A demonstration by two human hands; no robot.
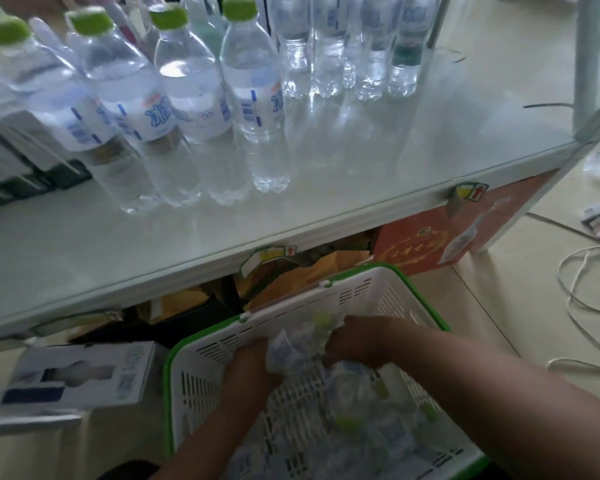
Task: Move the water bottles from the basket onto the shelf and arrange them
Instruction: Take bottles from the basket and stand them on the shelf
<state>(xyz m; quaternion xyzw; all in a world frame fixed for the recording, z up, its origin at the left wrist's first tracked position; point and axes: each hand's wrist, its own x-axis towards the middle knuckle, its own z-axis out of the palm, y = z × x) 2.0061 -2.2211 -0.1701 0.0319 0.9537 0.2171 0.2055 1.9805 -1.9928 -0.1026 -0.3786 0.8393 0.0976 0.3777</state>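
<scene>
both hands, the left hand point(248, 370) and the right hand point(355, 341), are closing around one blurred bottle point(293, 346) inside the white basket point(205, 348) on the floor; more bottles are standing on the shelf point(378, 174) above.

The basket point(201, 344) is white with slotted walls and a bright green rim. The water bottles point(257, 109) on the shelf point(413, 161) are clear, with lime-green caps point(239, 8) and white labels printed in blue. The shelf is pale, glossy white. Beneath it, an orange-red box point(430, 237) carries what may be a gold emblem.
</scene>
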